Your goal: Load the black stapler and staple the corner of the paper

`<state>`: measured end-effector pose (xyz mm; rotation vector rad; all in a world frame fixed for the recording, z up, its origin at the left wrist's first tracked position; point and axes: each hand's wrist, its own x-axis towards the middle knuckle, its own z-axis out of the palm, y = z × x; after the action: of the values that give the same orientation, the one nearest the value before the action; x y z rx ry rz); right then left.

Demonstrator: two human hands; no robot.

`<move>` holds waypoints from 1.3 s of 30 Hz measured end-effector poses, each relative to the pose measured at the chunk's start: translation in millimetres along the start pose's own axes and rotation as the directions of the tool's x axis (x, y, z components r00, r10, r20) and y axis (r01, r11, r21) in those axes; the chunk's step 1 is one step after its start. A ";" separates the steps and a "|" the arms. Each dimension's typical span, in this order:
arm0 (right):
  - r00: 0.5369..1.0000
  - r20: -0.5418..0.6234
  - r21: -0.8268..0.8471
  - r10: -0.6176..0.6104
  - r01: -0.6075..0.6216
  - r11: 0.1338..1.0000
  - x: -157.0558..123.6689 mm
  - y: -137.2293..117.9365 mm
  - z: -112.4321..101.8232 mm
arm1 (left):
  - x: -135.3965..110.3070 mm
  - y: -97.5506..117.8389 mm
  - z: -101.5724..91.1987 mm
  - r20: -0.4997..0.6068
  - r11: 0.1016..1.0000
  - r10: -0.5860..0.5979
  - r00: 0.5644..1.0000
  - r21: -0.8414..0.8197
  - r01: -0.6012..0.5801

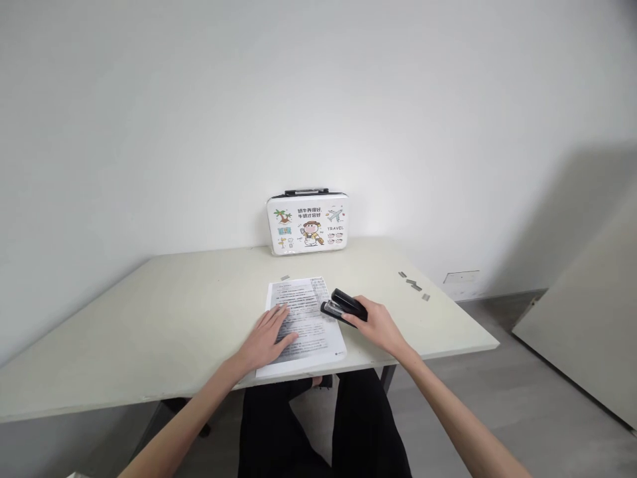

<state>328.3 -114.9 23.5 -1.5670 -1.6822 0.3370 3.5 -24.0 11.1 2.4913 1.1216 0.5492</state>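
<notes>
A printed sheet of paper (308,358) lies near the front edge of the table, covered in lines of text. Flat on its left side rests my left hand (270,337), fingers stretched out. My right hand (375,323) is wrapped round the rear of a black stapler (346,305). The stapler's jaws are apart and point left, over or at the paper's right edge; whether they touch the sheet I cannot tell. Part of the stapler's back end is hidden by the fingers.
A white cartoon-printed case (308,226) with a black handle stands against the wall at the table's (149,318) back. Several small grey strips (413,284), possibly staples, lie at the right; another (284,277) is behind the paper. A wall plate (461,276) is beyond the table's right edge.
</notes>
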 end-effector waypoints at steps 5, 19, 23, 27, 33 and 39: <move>0.999 0.003 0.052 0.048 -0.048 0.998 -2.1 16.2 1.3 | -3.1 0.6 -2.8 0.076 0.998 -0.007 0.997 0.068 0.002; 0.998 0.064 0.078 0.031 -0.035 0.996 -8.4 27.9 -12.3 | -30.6 -41.3 -44.4 0.142 0.969 -0.067 0.988 0.246 0.031; 0.993 0.114 0.119 0.008 -0.021 0.993 -8.0 31.4 -12.8 | -48.7 -61.7 -69.5 0.133 0.944 -0.055 0.990 0.331 0.008; 0.989 0.145 0.211 -0.025 -0.007 0.977 -8.5 30.0 -13.7 | -61.9 -75.1 -88.5 0.138 0.929 -0.083 0.987 0.370 0.026; 0.985 0.171 0.320 -0.028 -0.028 0.947 -10.9 29.6 -19.7 | -64.7 -78.8 -103.4 0.105 0.922 -0.076 0.992 0.385 0.030; 0.984 0.032 0.372 0.176 -0.175 0.912 -11.5 41.5 -15.7 | -34.0 -34.0 -83.0 -0.033 0.951 0.075 0.997 0.302 -0.061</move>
<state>368.0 -122.2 1.8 -1.4276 -1.3774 0.7062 -78.6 -15.8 60.1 2.7994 1.2194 0.4854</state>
